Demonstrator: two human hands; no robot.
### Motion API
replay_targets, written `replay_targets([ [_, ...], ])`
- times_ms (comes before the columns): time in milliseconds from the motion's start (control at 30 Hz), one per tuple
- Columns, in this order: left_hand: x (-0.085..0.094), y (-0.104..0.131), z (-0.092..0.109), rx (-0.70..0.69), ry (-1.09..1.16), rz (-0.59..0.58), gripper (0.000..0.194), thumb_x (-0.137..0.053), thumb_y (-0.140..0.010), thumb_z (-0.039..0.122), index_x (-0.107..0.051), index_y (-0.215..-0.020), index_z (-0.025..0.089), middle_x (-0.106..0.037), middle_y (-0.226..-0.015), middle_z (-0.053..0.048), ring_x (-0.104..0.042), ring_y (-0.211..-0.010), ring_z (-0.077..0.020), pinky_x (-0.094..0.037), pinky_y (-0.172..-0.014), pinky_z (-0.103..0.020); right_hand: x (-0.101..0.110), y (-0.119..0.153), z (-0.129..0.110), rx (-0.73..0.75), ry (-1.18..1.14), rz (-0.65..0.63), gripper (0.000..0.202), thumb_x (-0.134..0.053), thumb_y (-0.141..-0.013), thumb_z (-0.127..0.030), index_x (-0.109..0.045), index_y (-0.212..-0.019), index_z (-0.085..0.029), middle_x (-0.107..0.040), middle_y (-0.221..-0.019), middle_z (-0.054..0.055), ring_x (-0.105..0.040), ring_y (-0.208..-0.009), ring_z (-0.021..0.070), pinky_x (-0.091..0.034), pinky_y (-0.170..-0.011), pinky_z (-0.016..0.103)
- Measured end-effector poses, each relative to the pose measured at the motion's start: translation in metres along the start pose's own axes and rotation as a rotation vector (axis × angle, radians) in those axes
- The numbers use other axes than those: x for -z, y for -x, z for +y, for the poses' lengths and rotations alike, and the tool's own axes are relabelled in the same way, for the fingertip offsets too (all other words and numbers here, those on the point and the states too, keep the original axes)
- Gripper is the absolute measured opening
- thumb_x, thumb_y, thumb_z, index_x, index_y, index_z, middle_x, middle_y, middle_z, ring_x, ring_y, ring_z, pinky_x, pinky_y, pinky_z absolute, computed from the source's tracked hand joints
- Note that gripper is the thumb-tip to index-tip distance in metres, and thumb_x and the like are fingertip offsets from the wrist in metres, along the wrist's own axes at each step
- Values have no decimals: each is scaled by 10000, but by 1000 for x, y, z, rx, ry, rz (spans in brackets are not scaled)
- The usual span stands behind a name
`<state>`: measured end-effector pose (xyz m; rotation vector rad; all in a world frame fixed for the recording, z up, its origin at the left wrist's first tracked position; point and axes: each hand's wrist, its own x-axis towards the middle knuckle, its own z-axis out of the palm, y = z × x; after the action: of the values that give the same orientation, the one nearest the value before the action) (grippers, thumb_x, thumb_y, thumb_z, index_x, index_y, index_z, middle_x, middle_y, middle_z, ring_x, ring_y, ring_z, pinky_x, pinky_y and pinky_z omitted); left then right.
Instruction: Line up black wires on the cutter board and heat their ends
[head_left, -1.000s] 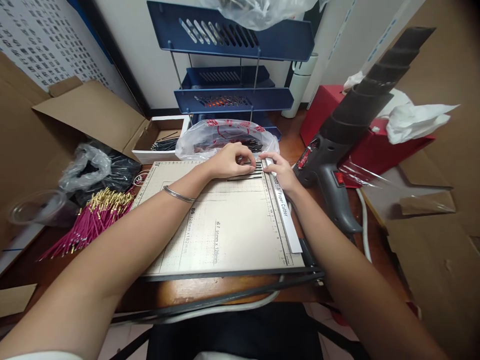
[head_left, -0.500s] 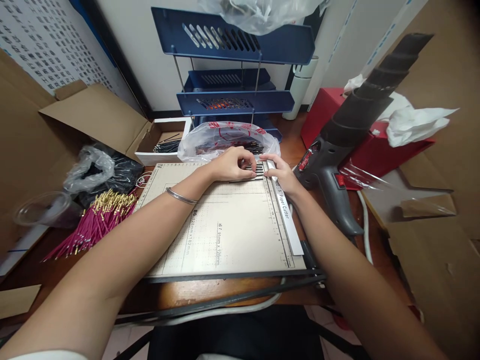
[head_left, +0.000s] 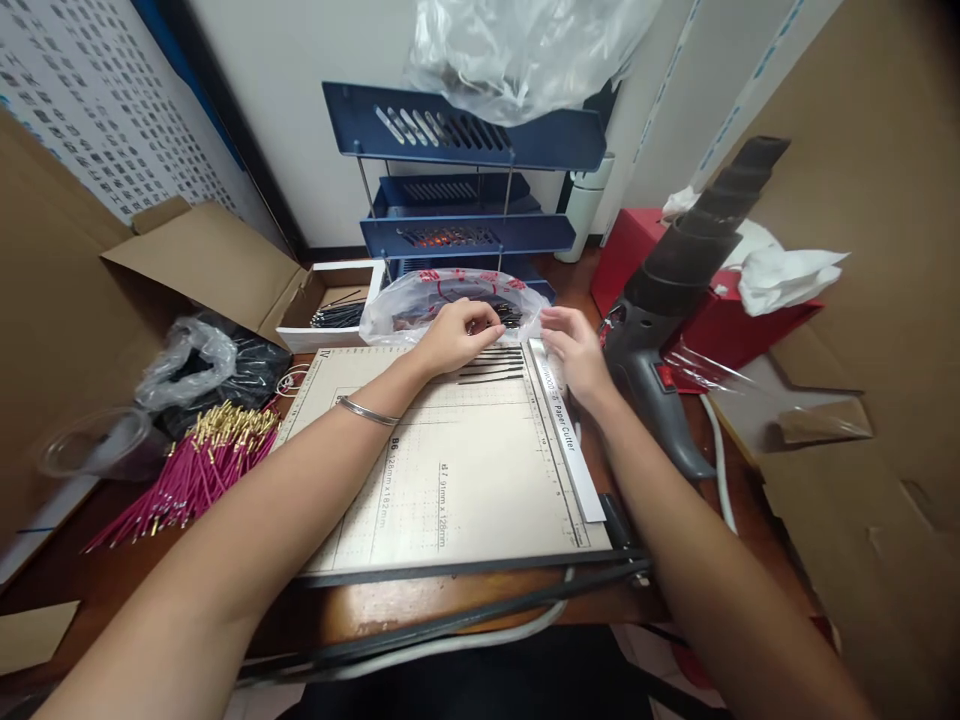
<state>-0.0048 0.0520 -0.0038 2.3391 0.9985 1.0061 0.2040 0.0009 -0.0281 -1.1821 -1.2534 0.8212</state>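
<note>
while hands point(head_left: 452, 338) sit apart, grip unclear, black strips point(head_left: 493, 379) lie lengthwise left-right, ends facing white bar point(head_left: 571, 455).

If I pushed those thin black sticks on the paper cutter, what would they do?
The black sticks are thin, so they'd probably feel light. They lie straight, so they may be fairly stiff. Side by side on the flat paper cutter, they might scatter.

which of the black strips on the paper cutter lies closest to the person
The frontmost black strip on the paper cutter; the others lie behind it, nearer the left hand.
</note>
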Motion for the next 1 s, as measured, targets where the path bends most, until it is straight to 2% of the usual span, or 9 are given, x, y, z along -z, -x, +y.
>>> replay_targets([
  [133,0,-2,-2,76,-43,78,207,-626,-918,364,-735,-915,189,-709,-823,-33,-570,-813,-198,-447,-849,-360,20,32,-61,343,288,162,250,-637,-892,-341,-642,-1132,-271,-714,-1237,83,-670,-1211,265,-533,-1122,488],
  [233,-1,-4,-6,110,-58,70,173,-653,-899,335,-744,-886,188,-727,-860,-42,-580,-840,-209,-446,-867,-374,44,68,-85,370,511,315,199,-618,-948,-368,-689,-1096,-255,-750,-1144,96,-722,-1074,270,-580,-1017,493],
  [267,-1,-5,-7,101,-57,49,152,-673,-882,322,-746,-861,190,-731,-870,-41,-582,-851,-211,-447,-876,-377,53,78,-84,351,628,361,212,-636,-935,-382,-702,-1090,-252,-756,-1114,101,-723,-1019,278,-588,-974,502],
  [333,-1,-4,-9,55,-53,-13,113,-711,-851,298,-751,-821,197,-736,-889,-39,-590,-898,-221,-446,-912,-384,71,96,-72,302,842,387,299,-660,-907,-395,-706,-1157,-237,-750,-1171,133,-712,-1088,323,-567,-1015,544],
  [400,-2,-4,-10,11,-55,-72,88,-736,-835,287,-767,-815,208,-741,-918,-41,-591,-969,-237,-438,-960,-399,86,108,-53,242,980,342,435,-651,-904,-402,-670,-1294,-209,-722,-1311,169,-676,-1222,373,-541,-1063,581],
  [500,-2,-3,-9,-14,-63,-149,103,-747,-851,312,-802,-847,225,-748,-981,-52,-578,-1037,-259,-423,-1002,-425,98,116,-30,102,1084,265,539,-592,-937,-411,-617,-1427,-189,-708,-1379,187,-689,-1218,398,-560,-1021,588],
  [600,-3,-4,-10,-19,-77,-189,136,-742,-873,340,-823,-870,231,-755,-1000,-60,-574,-1052,-266,-418,-1003,-431,99,118,-20,56,1090,251,588,-548,-959,-411,-574,-1500,-182,-709,-1395,189,-707,-1195,398,-576,-988,576],
  [800,-5,-6,-12,-28,-107,-212,153,-728,-879,352,-827,-887,235,-758,-1003,-61,-587,-1049,-259,-427,-995,-416,99,119,-12,89,1073,265,611,-532,-973,-417,-533,-1548,-211,-696,-1429,171,-703,-1227,391,-572,-1006,564],
  [1000,-5,-7,-13,-28,-129,-134,186,-689,-897,363,-815,-896,226,-757,-960,-59,-606,-991,-250,-451,-973,-420,96,121,-14,121,1065,286,623,-540,-968,-387,-499,-1569,-228,-666,-1477,166,-692,-1265,391,-576,-1015,561],
])
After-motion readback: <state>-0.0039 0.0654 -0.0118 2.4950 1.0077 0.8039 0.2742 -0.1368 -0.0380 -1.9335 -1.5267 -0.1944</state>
